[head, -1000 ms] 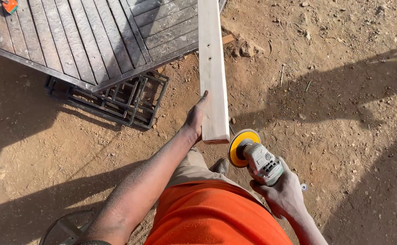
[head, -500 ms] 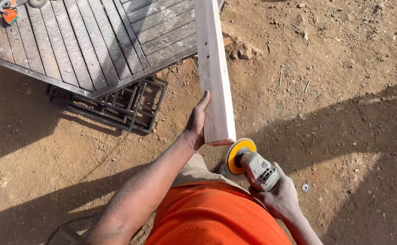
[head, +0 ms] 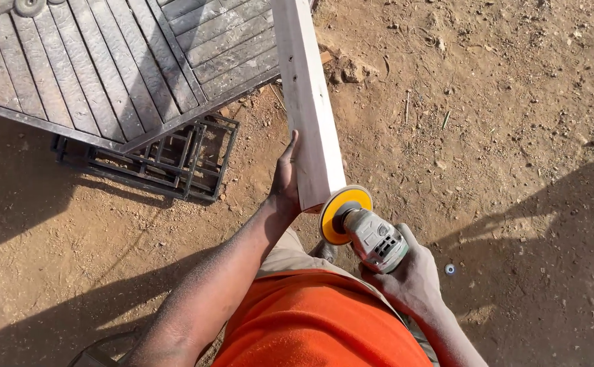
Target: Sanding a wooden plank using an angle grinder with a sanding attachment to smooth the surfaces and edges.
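Wooden plank (head: 308, 102), pale and long, runs from the top edge of the view down toward the person, and its near end is just above the person's knees. The left hand (head: 284, 183) lies flat against the left side of the plank near this end, with the fingers stretched along the wood, so it presses the plank and does not close around it. The right hand (head: 409, 275) is wrapped firmly around the grey body of a grinder (head: 371, 234). The yellow disc (head: 341, 214) of the grinder touches the near end of the plank at its right corner. The far part of the plank rests over a grey slatted panel (head: 106, 68), which lies on a black metal frame (head: 174, 160). All around is dry brown dirt ground (head: 500, 136). An orange shirt (head: 317, 323) fills the bottom.
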